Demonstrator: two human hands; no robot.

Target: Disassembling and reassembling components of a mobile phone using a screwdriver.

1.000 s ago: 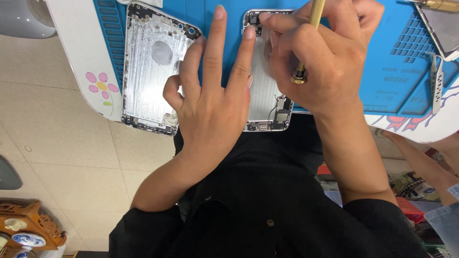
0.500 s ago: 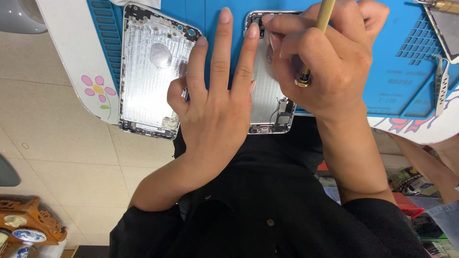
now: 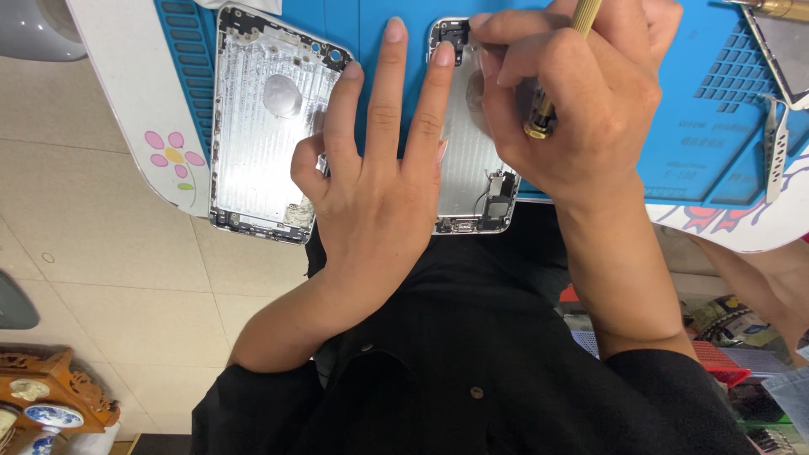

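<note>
- The right hand [image 3: 581,101], upper right of centre, has its fingers [image 3: 514,63] curled and pinched around a brass-handled screwdriver [image 3: 560,67]; the tip is hidden under the hand, over the top part of the phone housing being worked on.
- The left hand [image 3: 379,194], at centre, lies flat with fingers [image 3: 383,93] spread and straight, the index and middle tips pressing the left edge of that housing to steady it; it grips nothing.
- The worked silver phone housing [image 3: 472,181] lies open-side up at upper centre on a blue work mat [image 3: 691,109]. Small parts and a thin cable still sit at its lower end, and a dark part at its top corner, so I judge the work on its fittings is under way, not finished.
- A second silver housing [image 3: 265,126], upper left, lies on the mat with few parts in view, touched only by the left thumb's side.
- Outward, the mat rests on a white counter [image 3: 126,101] with a flower print; a perforated metal bracket [image 3: 775,147] lies at right.
</note>
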